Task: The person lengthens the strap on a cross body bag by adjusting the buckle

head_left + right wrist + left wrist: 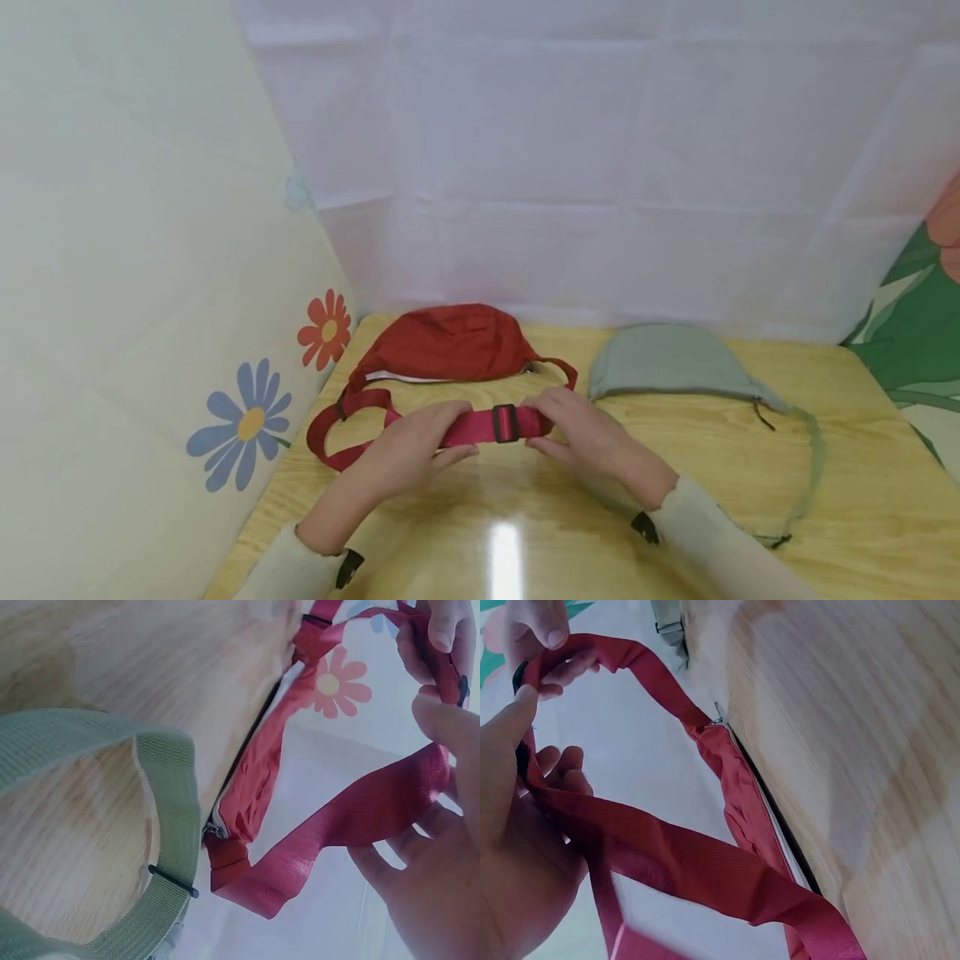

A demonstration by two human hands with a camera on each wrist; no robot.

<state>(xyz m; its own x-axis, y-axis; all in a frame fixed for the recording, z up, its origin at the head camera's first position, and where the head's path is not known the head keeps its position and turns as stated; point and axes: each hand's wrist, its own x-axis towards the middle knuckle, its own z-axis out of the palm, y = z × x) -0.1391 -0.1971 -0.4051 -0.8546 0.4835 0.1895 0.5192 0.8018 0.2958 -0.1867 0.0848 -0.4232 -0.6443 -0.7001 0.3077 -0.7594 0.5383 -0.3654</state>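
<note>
A red waist bag (457, 343) lies at the back left of the table, its zip edge facing me. Its red strap (471, 428) is raised in front of the bag, with a black slide buckle (506, 423) between my hands. My left hand (408, 450) pinches the strap left of the buckle, thumb below and fingers above. On the buckle's other side my right hand (592, 437) pinches the strap likewise. In the left wrist view the strap (667, 855) loops from the hand back to the bag; the right wrist view shows the strap (360, 802) running to the bag's zip end.
A grey-green waist bag (667, 360) lies at the back right, its green strap (816, 467) looping forward beside my right arm. A white cloth (510, 167) hangs behind the wooden table (465, 533). At the left stands a flower-printed sheet (150, 250).
</note>
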